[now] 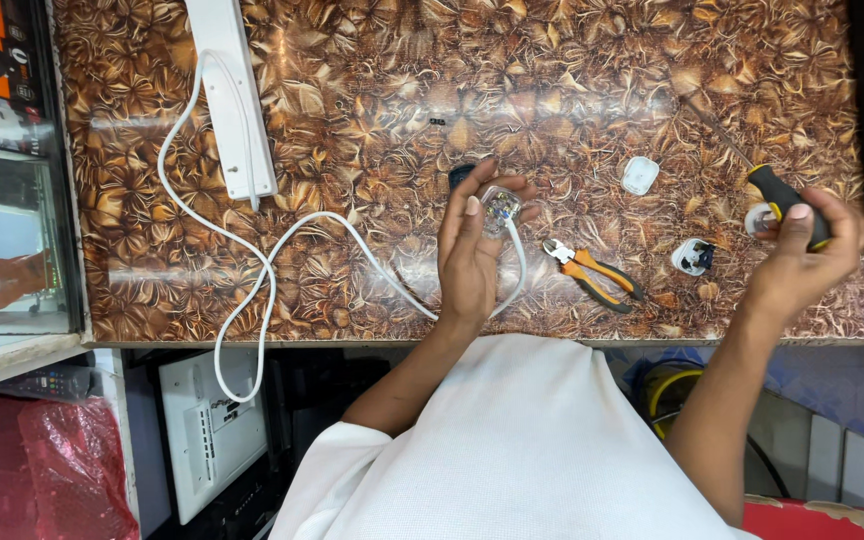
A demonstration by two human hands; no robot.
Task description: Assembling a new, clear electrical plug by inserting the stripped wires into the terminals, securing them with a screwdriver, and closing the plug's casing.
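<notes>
In my left hand (474, 250) I hold a small open plug base of clear and white plastic (499, 207), its bared inside turned up toward me, my fingers (515, 186) curled closely round its edges above the middle of the worktop (372, 100). A round white cable (282, 245) runs out of the plug base, passes under my palm, loops off the near edge of the worktop and climbs back to a long white power strip (237, 95) lying at the far left. Just beyond my fingertips a small dark object (460, 175) rests on the surface; I cannot tell what it is.

My right hand (802, 250) is well off to the right, closed tightly round the black and yellow handle of a screwdriver (782, 195), whose thin metal shaft slants up and away to the left. Behind that hand a white round piece (758, 218) is partly hidden.

Between my two hands lie a pair of pliers with orange and black grips (592, 272), jaws pointing toward the left hand. Near them, to the right, sits a white plug part with dark pins (693, 256), and farther back a rounded square white plug cover (639, 175). A tiny dark screw (437, 122) lies alone farther up.

The worktop is glossy, patterned with brown and gold leaf shapes. A glass display case (2, 240) stands at its left end.
</notes>
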